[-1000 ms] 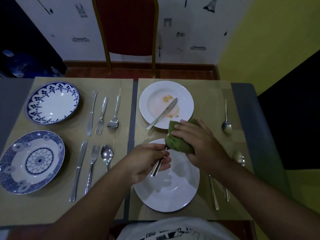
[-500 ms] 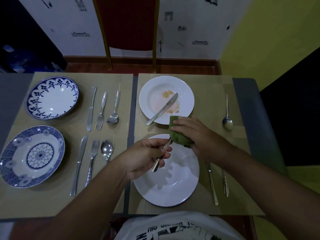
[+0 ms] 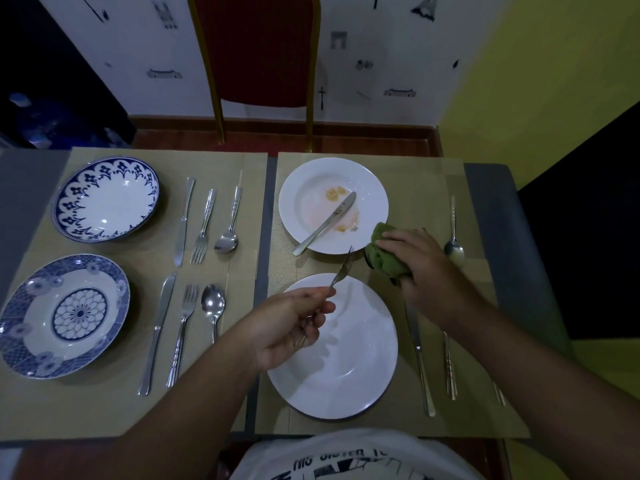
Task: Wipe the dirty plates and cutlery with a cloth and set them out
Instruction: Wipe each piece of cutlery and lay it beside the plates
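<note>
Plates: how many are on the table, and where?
4: far blue plate and near blue plate at left; dirty white plate far right; clean white plate near right. None seems hidden.

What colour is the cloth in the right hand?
Green; the cloth is bunched under the right hand, clearest in the head view.

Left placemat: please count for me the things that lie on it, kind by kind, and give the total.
Plates: 2
Knives: 2
Forks: 2
Spoons: 2
Total: 8
</note>
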Demonstrator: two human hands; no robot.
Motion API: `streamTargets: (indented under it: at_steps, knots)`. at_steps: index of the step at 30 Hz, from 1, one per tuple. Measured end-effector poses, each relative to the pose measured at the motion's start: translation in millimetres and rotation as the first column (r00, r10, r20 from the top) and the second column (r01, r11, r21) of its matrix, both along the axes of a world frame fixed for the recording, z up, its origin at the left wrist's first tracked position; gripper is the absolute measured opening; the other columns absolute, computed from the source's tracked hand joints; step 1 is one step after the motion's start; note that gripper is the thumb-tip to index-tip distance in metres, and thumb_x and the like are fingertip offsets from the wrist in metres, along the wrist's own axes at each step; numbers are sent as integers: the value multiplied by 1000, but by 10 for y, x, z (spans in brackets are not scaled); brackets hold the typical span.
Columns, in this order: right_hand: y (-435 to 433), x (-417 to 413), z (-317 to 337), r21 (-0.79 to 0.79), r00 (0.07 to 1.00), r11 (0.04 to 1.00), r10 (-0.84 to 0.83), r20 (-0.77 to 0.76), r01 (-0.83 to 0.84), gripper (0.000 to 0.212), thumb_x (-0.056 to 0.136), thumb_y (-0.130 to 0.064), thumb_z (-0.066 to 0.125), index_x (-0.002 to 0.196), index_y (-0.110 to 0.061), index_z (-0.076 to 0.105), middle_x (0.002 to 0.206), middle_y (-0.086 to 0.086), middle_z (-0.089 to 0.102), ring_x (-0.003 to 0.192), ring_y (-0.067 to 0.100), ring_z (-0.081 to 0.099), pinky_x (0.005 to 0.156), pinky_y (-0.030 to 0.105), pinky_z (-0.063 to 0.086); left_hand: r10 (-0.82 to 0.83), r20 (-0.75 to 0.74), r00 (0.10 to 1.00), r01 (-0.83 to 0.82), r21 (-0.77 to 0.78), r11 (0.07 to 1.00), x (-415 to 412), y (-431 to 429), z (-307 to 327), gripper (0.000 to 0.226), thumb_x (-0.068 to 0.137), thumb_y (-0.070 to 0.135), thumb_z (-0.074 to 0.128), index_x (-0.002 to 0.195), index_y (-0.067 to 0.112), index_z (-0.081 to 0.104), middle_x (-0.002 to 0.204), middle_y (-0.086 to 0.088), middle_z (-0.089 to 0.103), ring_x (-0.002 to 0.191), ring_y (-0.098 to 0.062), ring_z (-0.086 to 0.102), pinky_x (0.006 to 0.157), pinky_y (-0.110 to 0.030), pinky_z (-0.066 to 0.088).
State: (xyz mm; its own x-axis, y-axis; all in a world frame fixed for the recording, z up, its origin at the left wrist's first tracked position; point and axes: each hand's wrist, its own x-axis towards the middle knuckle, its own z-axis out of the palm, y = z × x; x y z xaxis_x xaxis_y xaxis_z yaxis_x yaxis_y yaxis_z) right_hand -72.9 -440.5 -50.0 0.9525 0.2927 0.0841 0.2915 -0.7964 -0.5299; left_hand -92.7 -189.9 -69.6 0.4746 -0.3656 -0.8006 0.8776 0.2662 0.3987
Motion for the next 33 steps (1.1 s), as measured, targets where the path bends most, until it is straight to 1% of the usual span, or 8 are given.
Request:
streamTargets:
  at_steps: [7, 13, 15, 19, 22, 25, 29, 33]
  knots:
    - [61, -178, -45, 87, 998, 995, 45, -44, -41, 62, 71, 15, 55, 129, -6, 59, 134, 9, 54, 124, 25, 47, 110, 41, 34, -59, -77, 995, 48, -139, 989, 92, -133, 47, 21, 99, 10, 59, 99, 2, 79, 84, -8, 71, 70, -14, 68, 64, -26, 60]
    - [47, -234, -93, 109, 999, 994, 17, -46, -12, 66, 70, 16, 56, 130, -10, 59, 134, 4, 53, 124, 19, 45, 108, 25, 31, -140, 140, 980, 137, 34, 990, 123, -187, 63, 14, 98, 11, 62, 106, 6, 73, 90, -10, 69, 77, -18, 67, 74, -32, 58]
    - [29, -240, -86, 117, 999, 993, 0, -46, 6, 66, 70, 16, 56, 130, -12, 59, 135, 2, 53, 125, 16, 44, 109, 26, 31, -215, 218, 952, 168, 217, 962, 128, -191, 66, 14, 96, 18, 66, 100, 11, 78, 86, -6, 65, 81, -20, 60, 77, -31, 54]
    - [-3, -242, -61, 140, 999, 989, -33, -43, 39, 66, 69, 16, 53, 129, -11, 60, 133, 3, 54, 125, 15, 45, 110, 20, 28, -291, 384, 876, 120, 412, 903, 129, -230, 100, 18, 98, 24, 64, 97, 14, 79, 62, 0, 56, 58, -17, 46, 56, -27, 39]
    - [-33, -252, -37, 151, 998, 987, -49, -38, 54, 62, 72, 11, 51, 129, -12, 60, 133, 1, 54, 125, 13, 44, 109, 13, 26, -330, 456, 827, 128, 419, 899, 132, -251, 190, 18, 100, 25, 61, 104, 17, 76, 79, -1, 75, 58, -15, 61, 53, -26, 40]
    - [-71, -253, -35, 154, 996, 984, -80, -48, 86, 63, 73, 12, 52, 130, -14, 60, 134, -1, 53, 126, 12, 44, 109, 12, 26, -291, 493, 820, 121, 347, 930, 168, -295, 236, 20, 101, 21, 58, 111, 18, 75, 102, -2, 79, 81, -21, 74, 63, -29, 46]
    - [-143, -247, -47, 158, 995, 983, -86, -44, 92, 67, 70, 15, 51, 130, -14, 60, 134, -1, 53, 127, 14, 45, 111, 25, 33, -179, 434, 883, 94, 210, 973, 233, -394, 233, 20, 99, 24, 61, 112, 18, 76, 111, -4, 77, 96, -25, 74, 80, -38, 57]
    - [-243, -263, -49, 149, 997, 986, -72, -24, 75, 65, 70, 8, 47, 130, -14, 59, 134, -3, 52, 129, 14, 44, 112, 38, 34, -209, 458, 864, 89, 269, 959, 293, -536, 142, 27, 93, 2, 67, 115, 17, 73, 109, -2, 78, 95, -21, 73, 82, -37, 61]
